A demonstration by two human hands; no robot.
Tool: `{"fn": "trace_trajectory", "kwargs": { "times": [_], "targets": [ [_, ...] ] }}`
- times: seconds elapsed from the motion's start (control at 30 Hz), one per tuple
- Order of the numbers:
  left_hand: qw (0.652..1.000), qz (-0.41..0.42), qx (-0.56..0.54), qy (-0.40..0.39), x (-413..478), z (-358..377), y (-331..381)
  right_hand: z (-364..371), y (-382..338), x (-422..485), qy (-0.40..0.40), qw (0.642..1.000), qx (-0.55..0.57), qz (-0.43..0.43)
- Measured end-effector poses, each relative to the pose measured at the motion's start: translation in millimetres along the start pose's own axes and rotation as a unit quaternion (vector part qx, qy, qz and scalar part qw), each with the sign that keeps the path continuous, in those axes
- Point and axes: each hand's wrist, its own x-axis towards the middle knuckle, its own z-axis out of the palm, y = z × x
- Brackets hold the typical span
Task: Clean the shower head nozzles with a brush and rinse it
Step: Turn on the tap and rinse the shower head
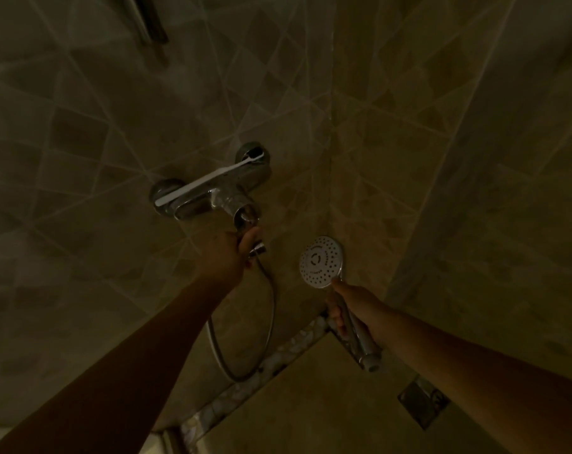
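The round white shower head (320, 261) faces me, its nozzle face turned toward the camera, near the tiled corner. My right hand (353, 311) grips its chrome handle (360, 339) just below the head. The chrome mixer tap (209, 191) is fixed to the wall at centre, with a white toothbrush (209, 180) lying along its top. My left hand (232, 253) is closed around the tap's lever end and the hose fitting (258, 250) under it. The metal hose (245, 339) loops down from there. No water is visible.
Beige tiled walls meet in a corner right of the tap. A mosaic strip (278, 358) runs along the floor edge. A square floor drain (424, 404) sits at lower right. A chrome rail (147, 21) hangs at top left. The light is dim.
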Motion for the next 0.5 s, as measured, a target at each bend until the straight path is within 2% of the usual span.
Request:
{"fn": "trace_trajectory", "kwargs": {
  "times": [0.5],
  "targets": [
    [0.999,-0.011,0.036,0.013,-8.2,-4.7,4.9,8.7,-7.9,-13.9,-0.034,0.999,0.017,0.001]
  ]
}}
